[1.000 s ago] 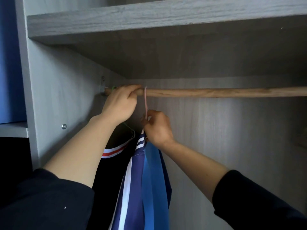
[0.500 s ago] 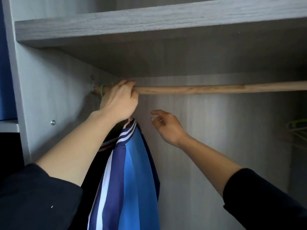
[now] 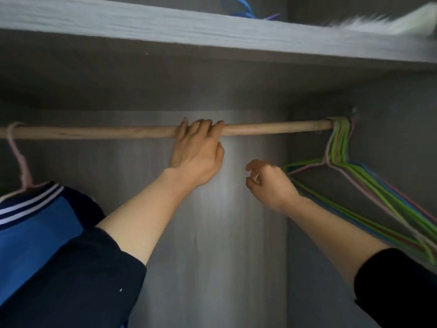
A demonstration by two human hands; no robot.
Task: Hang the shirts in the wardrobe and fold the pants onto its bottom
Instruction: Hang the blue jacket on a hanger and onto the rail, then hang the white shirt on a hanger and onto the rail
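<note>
A wooden rail point(image 3: 272, 129) runs across the wardrobe under a grey shelf. My left hand point(image 3: 197, 152) grips the rail near its middle, fingers curled over the top. A blue shirt with white stripes point(image 3: 30, 223) hangs on a pink hanger point(image 3: 17, 157) at the rail's left end. My right hand point(image 3: 269, 185) hovers below the rail, fingers loosely curled and holding nothing, just left of a bunch of empty hangers point(image 3: 340, 147) in green, pink and blue at the rail's right end.
The grey shelf point(image 3: 212, 29) sits above the rail with blue hangers point(image 3: 238, 8) and a blurred white item point(image 3: 402, 22) on it. The wardrobe's back panel point(image 3: 212, 233) lies behind my arms and the right side wall point(image 3: 390, 138) stands beside the hanger bunch.
My view has swung right along the rail. My left hand slid from the rail's left end to its middle. My right hand let go of the shirt's hanger and moved toward the empty hangers.
</note>
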